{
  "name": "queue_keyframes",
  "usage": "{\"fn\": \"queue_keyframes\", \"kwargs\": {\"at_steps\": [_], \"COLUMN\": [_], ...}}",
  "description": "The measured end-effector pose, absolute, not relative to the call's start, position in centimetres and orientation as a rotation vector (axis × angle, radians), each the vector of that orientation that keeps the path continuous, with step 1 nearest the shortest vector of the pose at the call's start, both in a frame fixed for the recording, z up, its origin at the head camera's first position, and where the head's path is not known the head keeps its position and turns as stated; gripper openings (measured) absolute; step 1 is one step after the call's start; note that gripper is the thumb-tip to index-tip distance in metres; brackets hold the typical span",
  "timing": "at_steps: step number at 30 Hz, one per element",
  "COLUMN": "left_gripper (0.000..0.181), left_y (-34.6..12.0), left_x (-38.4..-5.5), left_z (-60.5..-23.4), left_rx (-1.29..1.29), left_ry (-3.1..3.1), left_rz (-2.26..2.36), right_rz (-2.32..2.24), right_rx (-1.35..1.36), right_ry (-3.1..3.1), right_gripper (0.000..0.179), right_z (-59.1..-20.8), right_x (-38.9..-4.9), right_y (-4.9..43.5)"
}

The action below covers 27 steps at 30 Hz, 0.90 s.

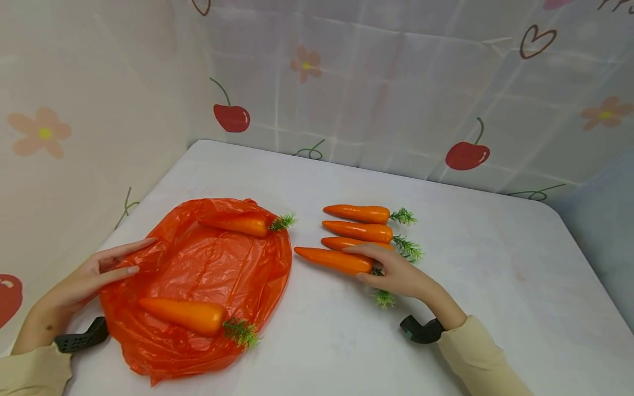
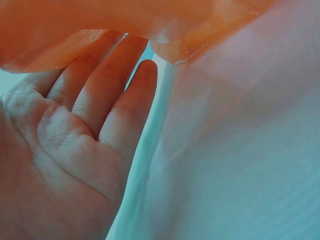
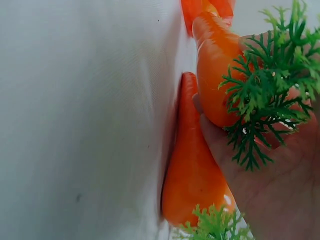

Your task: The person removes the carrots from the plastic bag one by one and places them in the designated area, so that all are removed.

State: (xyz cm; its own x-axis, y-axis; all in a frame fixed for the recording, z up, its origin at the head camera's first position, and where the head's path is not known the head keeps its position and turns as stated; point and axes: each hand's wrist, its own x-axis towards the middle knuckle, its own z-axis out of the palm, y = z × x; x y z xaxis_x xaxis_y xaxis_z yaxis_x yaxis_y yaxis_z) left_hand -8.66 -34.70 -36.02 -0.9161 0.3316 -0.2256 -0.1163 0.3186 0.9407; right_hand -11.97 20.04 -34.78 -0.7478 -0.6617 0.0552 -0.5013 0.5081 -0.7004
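We clamp a carrot (image 1: 329, 259) in our right grip (image 1: 396, 273), forearm (image 1: 487, 360) slanting in from lower right. Our left grip (image 1: 86, 279) touches the bag (image 1: 203, 269), fingers straight, thumb apart.

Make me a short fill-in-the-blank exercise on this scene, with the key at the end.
1. The hand holding a carrot is the person's ____ one.
2. Including that one, ____ carrots are right of the plastic bag.
3. The carrots' leafy tops are ____.
4. The red fruits printed on the backdrop are ____.

Missing words: right; four; green; cherries.
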Motion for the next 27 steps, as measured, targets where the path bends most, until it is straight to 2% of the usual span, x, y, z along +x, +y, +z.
{"fn": "queue_keyframes", "kwargs": {"at_steps": [16,27], "left_gripper": [0.047,0.047], "left_y": [-34.7,-34.8], "left_x": [-8.8,-8.8], "left_z": [-36.0,-36.2], "left_rx": [0.189,0.183], "left_ry": [2.212,2.221], "left_rz": [1.610,1.603], "right_rz": [-0.999,-0.883], "right_rx": [-0.944,-0.872], "right_ry": [2.585,2.670], "right_gripper": [0.045,0.054], "right_z": [-35.0,-35.3], "right_x": [-10.0,-9.4], "right_y": [22.1,23.0]}}
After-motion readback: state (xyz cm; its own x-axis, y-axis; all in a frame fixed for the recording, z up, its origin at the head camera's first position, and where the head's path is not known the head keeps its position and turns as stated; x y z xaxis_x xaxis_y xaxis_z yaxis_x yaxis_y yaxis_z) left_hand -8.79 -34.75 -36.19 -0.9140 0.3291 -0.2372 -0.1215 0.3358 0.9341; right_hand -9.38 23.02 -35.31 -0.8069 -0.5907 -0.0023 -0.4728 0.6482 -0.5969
